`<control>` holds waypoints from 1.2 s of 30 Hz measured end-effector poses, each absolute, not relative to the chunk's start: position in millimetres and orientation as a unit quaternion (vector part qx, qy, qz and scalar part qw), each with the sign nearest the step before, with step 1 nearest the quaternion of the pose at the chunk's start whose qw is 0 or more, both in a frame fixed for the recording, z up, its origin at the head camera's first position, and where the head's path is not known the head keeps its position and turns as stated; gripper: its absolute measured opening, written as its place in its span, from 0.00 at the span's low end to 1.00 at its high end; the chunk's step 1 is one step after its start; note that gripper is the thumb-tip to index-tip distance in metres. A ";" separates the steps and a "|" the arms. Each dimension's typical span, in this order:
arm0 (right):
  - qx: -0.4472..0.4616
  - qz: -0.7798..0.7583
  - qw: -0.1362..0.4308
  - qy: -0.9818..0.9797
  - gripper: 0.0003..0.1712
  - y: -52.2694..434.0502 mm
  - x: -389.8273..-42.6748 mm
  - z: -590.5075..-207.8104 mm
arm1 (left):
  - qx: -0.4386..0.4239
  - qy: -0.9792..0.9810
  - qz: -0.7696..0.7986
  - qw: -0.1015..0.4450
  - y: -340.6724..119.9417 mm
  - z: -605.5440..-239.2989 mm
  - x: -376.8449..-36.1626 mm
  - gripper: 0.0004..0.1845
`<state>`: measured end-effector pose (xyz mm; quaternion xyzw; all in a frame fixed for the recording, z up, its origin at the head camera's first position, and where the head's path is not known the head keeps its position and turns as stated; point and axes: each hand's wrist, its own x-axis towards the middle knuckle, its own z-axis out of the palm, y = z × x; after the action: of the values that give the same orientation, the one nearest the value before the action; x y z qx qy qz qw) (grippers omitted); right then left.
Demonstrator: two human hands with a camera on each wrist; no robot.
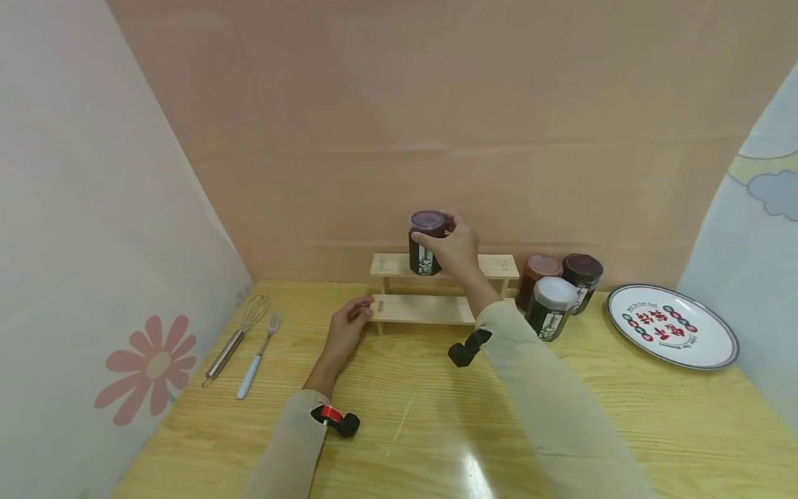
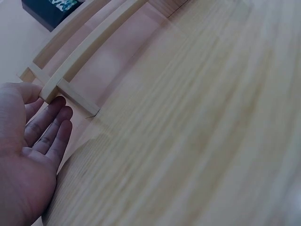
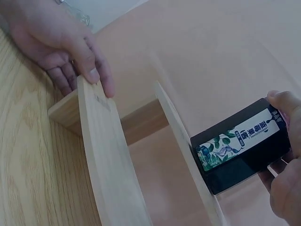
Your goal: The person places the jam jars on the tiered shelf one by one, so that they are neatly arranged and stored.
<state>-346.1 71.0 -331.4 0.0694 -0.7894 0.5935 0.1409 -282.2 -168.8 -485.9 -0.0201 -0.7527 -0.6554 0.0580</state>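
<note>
On the rack: left hand pinching the lower tier, right hand gripping a jar at the upper tier.
A loose pinch could let the rack shift; release too near the front edge could topple the jar.

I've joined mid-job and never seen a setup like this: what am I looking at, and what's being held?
There's no machine, just a person's two bare hands. The wide picture comes from a head camera looking forward and down; the close ones come from cameras on each wrist. The right hand grips a dark jar with a purple top at the upper step of a two-tier pale wooden rack. The left hand pinches the lower step's left end. On the yellow wood-grain table, a slim metal whisk and blue-handled metal fork lie left; a white-topped dark jar, two others and a white plate with red lettering sit right.
</note>
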 end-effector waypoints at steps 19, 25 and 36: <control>0.098 0.578 0.131 -0.799 0.44 67.4 -348.1 -329.2 | -0.033 -0.750 -0.657 0.063 -167.6 -484.5 -284.9 0.17; 0.115 0.564 0.117 -0.809 0.47 72.9 -346.0 -332.3 | -0.026 -0.753 -0.654 0.062 -168.5 -486.4 -283.0 0.17; 0.130 0.553 0.108 -0.816 0.49 136.4 -336.8 -333.6 | -0.024 -0.751 -0.657 0.060 -170.5 -485.8 -284.4 0.18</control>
<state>-336.8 136.4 -333.6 0.1296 -0.8156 0.5533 0.1084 -284.4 -170.5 -485.8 -0.0238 -0.7508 -0.6574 0.0595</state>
